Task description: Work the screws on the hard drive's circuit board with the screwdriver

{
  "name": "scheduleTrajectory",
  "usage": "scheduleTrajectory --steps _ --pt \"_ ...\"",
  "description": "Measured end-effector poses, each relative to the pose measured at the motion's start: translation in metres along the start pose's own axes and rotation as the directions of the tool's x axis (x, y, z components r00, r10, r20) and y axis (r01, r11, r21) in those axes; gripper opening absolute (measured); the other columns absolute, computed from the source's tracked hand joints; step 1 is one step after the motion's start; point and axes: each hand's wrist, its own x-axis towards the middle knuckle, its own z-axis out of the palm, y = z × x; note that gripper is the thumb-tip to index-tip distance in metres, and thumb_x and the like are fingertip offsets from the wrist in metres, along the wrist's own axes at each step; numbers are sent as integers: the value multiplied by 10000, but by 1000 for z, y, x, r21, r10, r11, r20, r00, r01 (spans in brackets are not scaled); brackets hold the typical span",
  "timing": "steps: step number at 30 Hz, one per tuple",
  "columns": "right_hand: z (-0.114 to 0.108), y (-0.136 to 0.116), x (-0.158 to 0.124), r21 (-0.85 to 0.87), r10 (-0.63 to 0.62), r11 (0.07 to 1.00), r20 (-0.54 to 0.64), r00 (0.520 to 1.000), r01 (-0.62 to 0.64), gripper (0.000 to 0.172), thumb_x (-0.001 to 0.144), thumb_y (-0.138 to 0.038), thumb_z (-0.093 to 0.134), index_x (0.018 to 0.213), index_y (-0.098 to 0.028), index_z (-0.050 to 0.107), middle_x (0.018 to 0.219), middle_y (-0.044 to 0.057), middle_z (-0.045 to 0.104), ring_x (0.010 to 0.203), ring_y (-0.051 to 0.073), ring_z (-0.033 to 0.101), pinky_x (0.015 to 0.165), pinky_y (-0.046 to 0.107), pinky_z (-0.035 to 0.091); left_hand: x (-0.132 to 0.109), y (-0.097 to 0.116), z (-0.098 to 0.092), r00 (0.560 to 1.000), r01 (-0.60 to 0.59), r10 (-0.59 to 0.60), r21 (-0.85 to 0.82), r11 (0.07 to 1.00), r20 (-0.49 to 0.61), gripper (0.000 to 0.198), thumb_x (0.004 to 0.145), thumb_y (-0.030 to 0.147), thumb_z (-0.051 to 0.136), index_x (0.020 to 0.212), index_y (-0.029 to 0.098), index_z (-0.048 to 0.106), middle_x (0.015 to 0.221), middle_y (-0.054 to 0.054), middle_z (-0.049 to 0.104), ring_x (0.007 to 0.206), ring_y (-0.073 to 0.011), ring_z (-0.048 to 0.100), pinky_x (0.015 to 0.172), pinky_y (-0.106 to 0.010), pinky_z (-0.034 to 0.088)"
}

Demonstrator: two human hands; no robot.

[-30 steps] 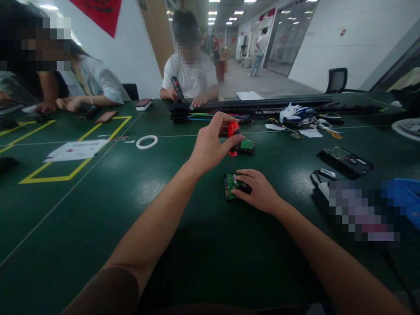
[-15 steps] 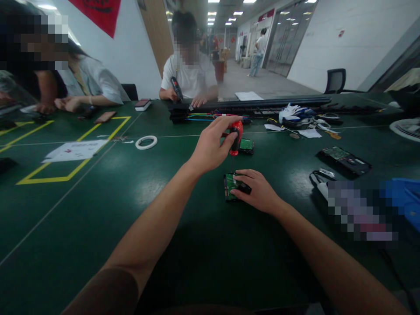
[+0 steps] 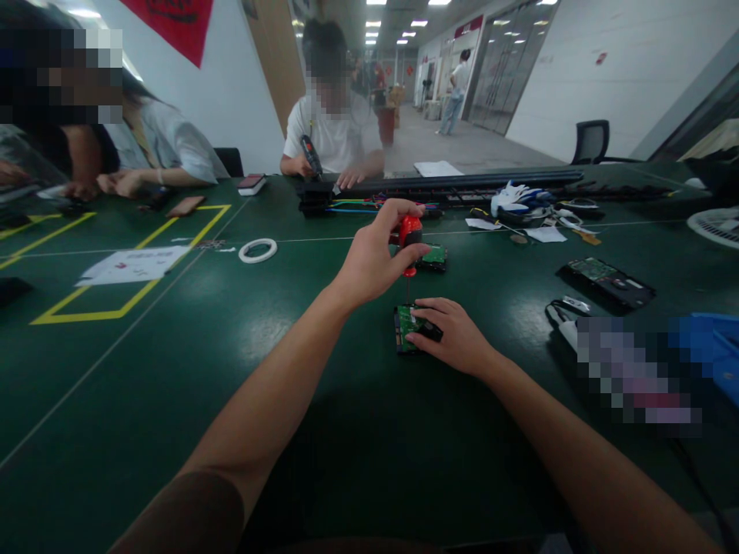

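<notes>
My left hand is closed round the red and black handle of a screwdriver. The screwdriver stands upright, its thin shaft reaching down to the far edge of a small drive with a green circuit board. My right hand is wrapped over the right side of that drive on the green table, thumb and fingers on its board. Exactly where the tip touches is too small to tell. Just behind the screwdriver lies a second green-board drive.
A larger black drive lies at the right, near a white adapter with a cable. Gloves, a bundle of black bars and a white tape ring lie farther back. Across the table a person holds a power tool.
The fingers and thumb of my left hand have shifted round the screwdriver handle, which has turned and moved slightly left. My right hand and the drive have stayed in place.
</notes>
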Motion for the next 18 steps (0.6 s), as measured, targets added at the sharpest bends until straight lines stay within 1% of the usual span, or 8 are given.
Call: scheduleTrajectory --steps 2,4,6,8,13,16,18 --pt "0 0 0 11 0 1000 -14 1000 0 416 954 -501 695 1280 -243 716 1431 113 665 1337 333 609 1158 611 450 1 2 -2 1000 -6 6 58 998 -2 421 903 188 691 1291 252 542 1346 -68 657 1145 -222 682 963 -398 603" --pt "0 1 -1 18 -1 1000 -22 1000 1 412 954 -502 695 1283 -254 715 1428 107 667 1336 334 610 1156 624 447 2 2 -4 999 -19 23 126 992 -31 392 893 185 701 1264 243 587 1317 -67 644 1136 -216 660 940 -378 603" --pt "1 1 -1 18 0 1000 -20 1000 1 418 952 -507 696 1283 -251 715 1429 109 665 1337 333 608 1157 624 446 3 2 -6 997 -24 36 178 984 -65 380 882 180 715 1246 236 623 1292 -69 629 1113 -206 647 910 -356 602" --pt "2 2 -1 13 -1 1000 -16 1000 2 434 952 -512 697 1285 -234 715 1431 117 663 1339 329 606 1162 609 447 3 0 -7 996 -30 47 204 979 -76 384 880 167 715 1250 236 637 1280 -66 625 1082 -195 647 894 -347 598" --pt "3 3 -1 7 -6 1000 -15 1000 7 441 951 -506 701 1289 -223 711 1435 122 660 1342 325 606 1165 599 447 3 0 -6 996 -43 56 181 983 -64 391 901 184 706 1279 213 610 1310 -75 655 1098 -199 668 925 -361 592" --pt "2 2 -1 3 -6 1000 -15 1000 6 430 957 -505 694 1288 -231 710 1435 117 659 1343 324 605 1163 604 447 2 1 -3 997 -27 37 134 991 -74 382 907 218 727 1267 204 598 1276 -71 685 1107 -207 687 952 -374 592" --pt "2 2 -1 6 -8 1000 -15 1000 8 432 955 -510 695 1285 -231 710 1432 117 661 1342 324 606 1165 599 447 2 -2 -1 996 -4 13 105 995 -83 375 905 240 742 1245 210 588 1246 -64 696 1095 -209 699 944 -380 602"
